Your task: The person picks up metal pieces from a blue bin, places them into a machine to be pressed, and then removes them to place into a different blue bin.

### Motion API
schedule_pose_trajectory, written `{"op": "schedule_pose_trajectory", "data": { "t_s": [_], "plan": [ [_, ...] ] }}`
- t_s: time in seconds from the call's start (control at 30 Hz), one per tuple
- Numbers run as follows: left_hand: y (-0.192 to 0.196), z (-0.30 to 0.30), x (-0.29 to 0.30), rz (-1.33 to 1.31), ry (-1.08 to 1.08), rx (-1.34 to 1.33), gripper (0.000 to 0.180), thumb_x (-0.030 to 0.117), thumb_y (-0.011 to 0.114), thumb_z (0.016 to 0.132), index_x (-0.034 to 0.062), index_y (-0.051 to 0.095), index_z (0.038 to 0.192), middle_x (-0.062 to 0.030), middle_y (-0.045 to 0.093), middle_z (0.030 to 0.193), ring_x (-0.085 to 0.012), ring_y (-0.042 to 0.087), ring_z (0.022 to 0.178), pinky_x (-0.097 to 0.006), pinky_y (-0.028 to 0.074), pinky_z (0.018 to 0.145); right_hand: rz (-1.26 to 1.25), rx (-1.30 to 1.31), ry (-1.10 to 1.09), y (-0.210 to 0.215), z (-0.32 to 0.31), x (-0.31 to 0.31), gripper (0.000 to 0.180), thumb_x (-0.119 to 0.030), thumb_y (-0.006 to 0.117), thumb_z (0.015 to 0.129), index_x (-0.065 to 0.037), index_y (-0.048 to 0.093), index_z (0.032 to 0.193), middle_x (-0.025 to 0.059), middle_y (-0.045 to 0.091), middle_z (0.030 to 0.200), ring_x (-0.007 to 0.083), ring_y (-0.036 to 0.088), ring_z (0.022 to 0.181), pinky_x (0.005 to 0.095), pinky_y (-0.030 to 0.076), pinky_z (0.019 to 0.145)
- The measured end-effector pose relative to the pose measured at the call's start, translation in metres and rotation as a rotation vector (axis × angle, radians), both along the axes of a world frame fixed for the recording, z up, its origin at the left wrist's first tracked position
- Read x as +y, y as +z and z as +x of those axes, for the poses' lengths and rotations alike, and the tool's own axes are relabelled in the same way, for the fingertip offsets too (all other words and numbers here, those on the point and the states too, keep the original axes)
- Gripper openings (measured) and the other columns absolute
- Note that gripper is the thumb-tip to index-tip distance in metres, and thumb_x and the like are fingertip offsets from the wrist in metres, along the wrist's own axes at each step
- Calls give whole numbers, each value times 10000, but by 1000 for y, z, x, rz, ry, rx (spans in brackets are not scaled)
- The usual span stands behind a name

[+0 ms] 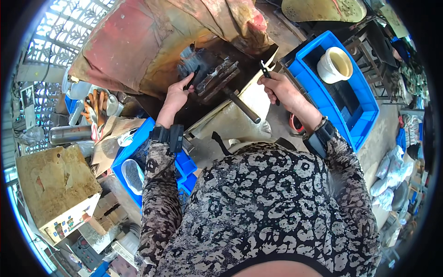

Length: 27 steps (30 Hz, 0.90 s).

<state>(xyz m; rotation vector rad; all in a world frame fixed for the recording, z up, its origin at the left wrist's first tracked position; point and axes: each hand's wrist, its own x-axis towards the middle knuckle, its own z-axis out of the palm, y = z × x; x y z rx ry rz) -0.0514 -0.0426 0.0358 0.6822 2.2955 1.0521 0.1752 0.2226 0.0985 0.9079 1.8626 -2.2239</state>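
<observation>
Left hand (175, 95) pinching a slim black tool (192, 79) beside the metal clamp (218, 77), long axis slanting up and rightward, forearm reaching forward. Right hand (282, 87), forearm angled inward, fingers curled round a black-handled tool (265, 70), its pale tip aimed up, slightly left! Lower left, a box (60, 180) wears small coloured pictures (64, 228).

Free gap between metal bar (243, 106) and right fingers (270, 82)
</observation>
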Motion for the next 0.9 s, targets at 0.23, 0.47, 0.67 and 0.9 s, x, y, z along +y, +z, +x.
{"op": "schedule_pose_trajectory", "data": {
  "t_s": [0.23, 0.47, 0.67, 0.9],
  "plan": [
    [-9, 3, 1, 97, -66, 75, 578, -165, 529, 808, 157, 641, 1275, -85, 698, 1065, -125, 636, 914, -249, 476, 897, 40, 20, -5, 5, 3, 1, 195, -185, 526, 981, -1, 589, 994, -35, 426, 656, 74, 412, 527, 241, 349, 464],
    [-20, 6, 0, 147, -241, 349, 570, -157, 518, 810, 183, 660, 1245, -119, 682, 1026, -227, 647, 906, -279, 493, 856, 129, -21, 19, 5, 4, 0, 207, -192, 528, 982, 6, 589, 988, -29, 433, 666, 71, 420, 531, 235, 353, 464],
    [-10, 7, 0, -109, -372, 522, 606, -145, 520, 806, 224, 640, 1272, -147, 661, 1002, -300, 641, 911, -308, 501, 851, 179, -40, 7, 9, 7, -1, 213, -196, 519, 986, 6, 586, 988, -26, 438, 677, 67, 420, 533, 232, 357, 470],
    [-17, 9, 11, 163, -298, 536, 664, -135, 517, 771, 261, 611, 1296, -169, 617, 908, -367, 612, 843, -420, 510, 798, 231, -19, 12, 16, 13, -3, 224, -202, 511, 990, 10, 583, 982, -27, 440, 678, 66, 420, 532, 227, 361, 478]
  ]
}}
